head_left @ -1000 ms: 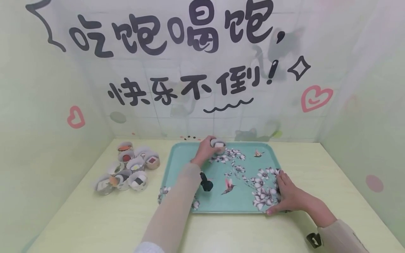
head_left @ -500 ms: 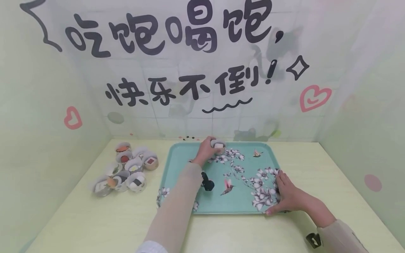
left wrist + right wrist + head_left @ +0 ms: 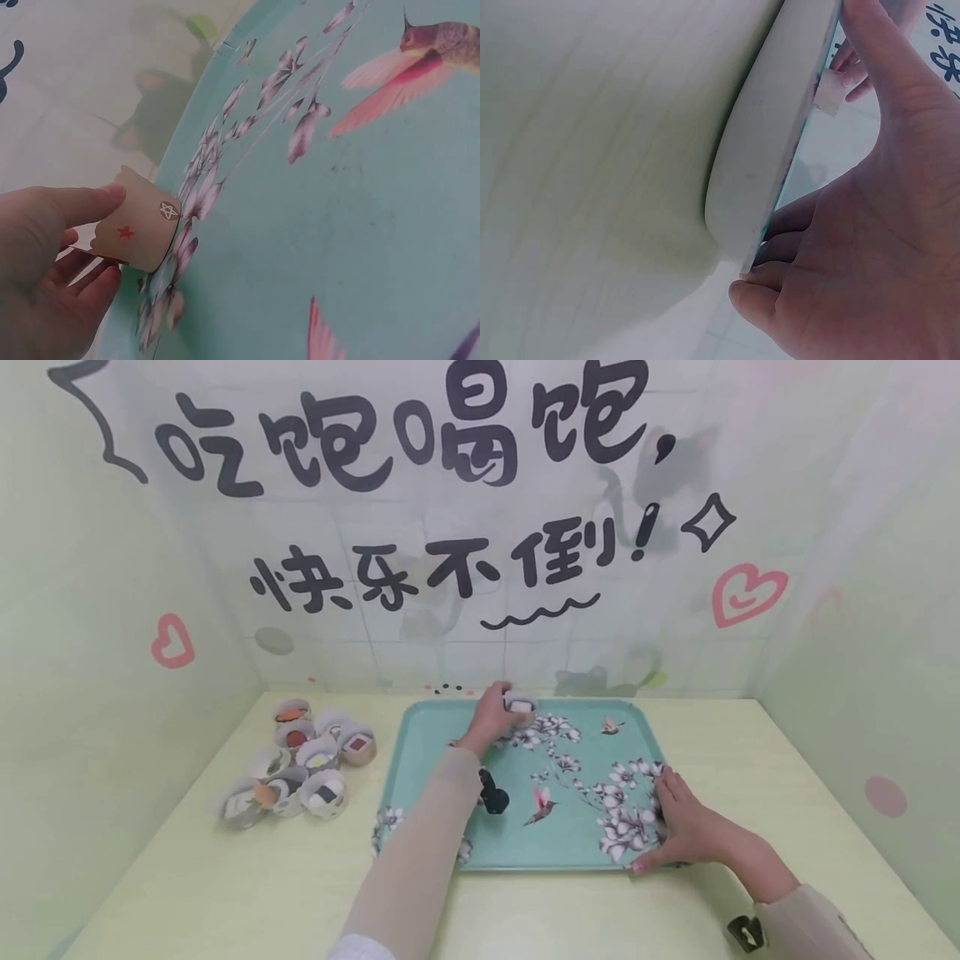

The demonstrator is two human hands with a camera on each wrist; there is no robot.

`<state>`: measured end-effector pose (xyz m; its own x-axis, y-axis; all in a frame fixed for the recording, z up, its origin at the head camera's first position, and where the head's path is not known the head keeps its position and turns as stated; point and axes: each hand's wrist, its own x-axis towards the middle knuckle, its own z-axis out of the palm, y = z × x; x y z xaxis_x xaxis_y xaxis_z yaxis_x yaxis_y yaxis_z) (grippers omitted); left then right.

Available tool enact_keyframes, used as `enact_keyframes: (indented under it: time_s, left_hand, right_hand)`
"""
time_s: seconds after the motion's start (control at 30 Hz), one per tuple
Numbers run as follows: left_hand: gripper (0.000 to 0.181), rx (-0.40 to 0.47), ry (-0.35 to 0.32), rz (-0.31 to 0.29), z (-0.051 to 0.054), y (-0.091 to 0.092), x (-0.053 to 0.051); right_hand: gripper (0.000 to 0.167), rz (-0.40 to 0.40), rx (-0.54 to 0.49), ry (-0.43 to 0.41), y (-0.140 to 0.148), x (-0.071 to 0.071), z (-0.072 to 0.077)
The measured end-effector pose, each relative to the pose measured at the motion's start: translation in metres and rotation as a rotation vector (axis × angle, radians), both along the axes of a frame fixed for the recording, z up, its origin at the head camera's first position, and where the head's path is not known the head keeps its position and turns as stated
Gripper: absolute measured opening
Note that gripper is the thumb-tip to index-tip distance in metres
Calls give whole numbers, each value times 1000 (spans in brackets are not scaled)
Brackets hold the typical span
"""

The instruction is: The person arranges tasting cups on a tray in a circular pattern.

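Hardly anything shifts over this last second — the person's left hand stays at the far edge of the tray, and the paper cup stays with it. The thumb presses one side of the cup and the fingers curl behind the other, so it is held, not merely touched. It stands over the printed blossoms near the tray's back rim, mouth up, with a pale block inside and small stars on its tan side. Its base looks to meet the tray, though I can't swear there is no gap beneath.

The right hand keeps its place too, spanning the near right corner of the tray with thumb and fingers spread, fairly straight, against the rim. The other cups remain bunched on the table, well apart from the tray on its left.

I take this stillness to mean the work hangs on this one cup — in position, perhaps, but not released.
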<state>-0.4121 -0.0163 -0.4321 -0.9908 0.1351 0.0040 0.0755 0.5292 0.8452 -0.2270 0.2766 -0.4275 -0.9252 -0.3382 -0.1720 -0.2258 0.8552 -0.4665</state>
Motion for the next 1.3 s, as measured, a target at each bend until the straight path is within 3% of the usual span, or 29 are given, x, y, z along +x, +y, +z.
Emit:
enact_keyframes:
  time_s: [0.2, 0.67, 1.13, 1.3]
  left_hand:
    - [67, -6, 8, 0, 4, -5, -1]
    - [70, -38, 40, -66, 15, -22, 4]
    - [79, -32, -8, -104, 22, -36, 16]
    - [81, -45, 5, -133, 26, -43, 23]
  right_hand:
    - [139, 10, 9, 7, 1, 0, -1]
    - [141, 8, -3, -22, 2, -1, -1]
    - [141, 17, 0, 3, 2, -2, -3]
    - [141, 14, 2, -10, 3, -2, -3]
